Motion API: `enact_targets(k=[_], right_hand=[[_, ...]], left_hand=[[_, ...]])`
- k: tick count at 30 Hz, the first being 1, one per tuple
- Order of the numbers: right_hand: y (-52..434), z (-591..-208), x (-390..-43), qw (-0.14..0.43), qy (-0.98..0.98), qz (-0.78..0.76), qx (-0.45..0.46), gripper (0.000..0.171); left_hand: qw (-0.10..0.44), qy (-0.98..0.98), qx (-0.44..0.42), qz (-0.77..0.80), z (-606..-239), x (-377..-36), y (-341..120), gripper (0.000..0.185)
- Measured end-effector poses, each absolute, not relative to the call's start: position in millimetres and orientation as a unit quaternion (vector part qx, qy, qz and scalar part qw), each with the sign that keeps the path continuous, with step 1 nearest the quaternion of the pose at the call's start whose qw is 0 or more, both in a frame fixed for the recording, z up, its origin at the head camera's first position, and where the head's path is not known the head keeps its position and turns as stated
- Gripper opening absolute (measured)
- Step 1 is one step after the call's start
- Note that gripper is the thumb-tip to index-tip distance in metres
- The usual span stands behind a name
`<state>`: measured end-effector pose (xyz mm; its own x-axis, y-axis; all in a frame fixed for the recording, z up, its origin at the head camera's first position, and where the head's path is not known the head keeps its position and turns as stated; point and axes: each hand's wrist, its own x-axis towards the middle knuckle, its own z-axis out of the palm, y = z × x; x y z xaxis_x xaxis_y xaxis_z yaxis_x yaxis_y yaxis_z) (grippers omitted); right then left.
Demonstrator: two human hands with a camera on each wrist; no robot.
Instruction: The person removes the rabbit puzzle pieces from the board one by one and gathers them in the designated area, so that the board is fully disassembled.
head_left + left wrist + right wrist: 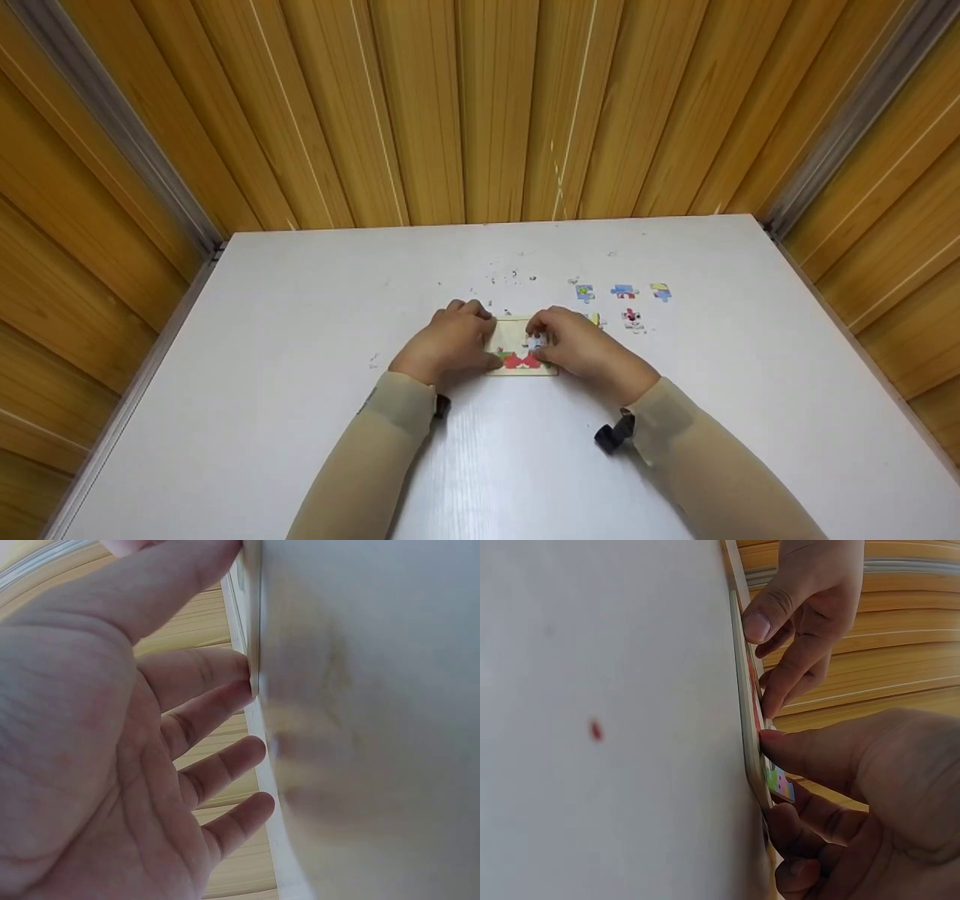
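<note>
A small wooden puzzle board (510, 332) lies flat on the white table, with red-and-green puzzle pieces (520, 361) along its near side. My left hand (451, 341) holds the board's left end, thumb at the near part and fingers at the far part. In the left wrist view, the index and middle fingertips touch the board's edge (255, 630); the other two fingers stand apart from it. Over the board's right half, my right hand (583, 350) pinches a puzzle piece (535, 341) between thumb and fingers. The right wrist view shows a colourful piece (781, 784) tilted beside the board.
Several loose puzzle pieces lie right of the board, among them a blue one (585, 292), a blue-and-red one (624, 291), a yellow-and-blue one (661, 291) and a red-and-white one (632, 319). A yellow piece (595, 319) shows partly behind my right hand. Wood-patterned walls (487, 112) enclose the table.
</note>
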<state>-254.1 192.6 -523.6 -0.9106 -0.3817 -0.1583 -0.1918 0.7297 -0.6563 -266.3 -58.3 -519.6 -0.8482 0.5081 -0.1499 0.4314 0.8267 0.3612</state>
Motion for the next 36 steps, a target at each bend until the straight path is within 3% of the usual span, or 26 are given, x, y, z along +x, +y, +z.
enact_targets(k=[22, 36], right_hand=[[197, -516, -259, 0.138, 0.914, -0.333, -0.186, 0.031], [253, -482, -252, 0.055, 0.896, -0.372, -0.236, 0.03]], left_hand=[[0.124, 0.95, 0.239, 0.16, -518, -264, -61, 0.053], [0.125, 0.949, 0.244, 0.154, -516, -263, -57, 0.058]])
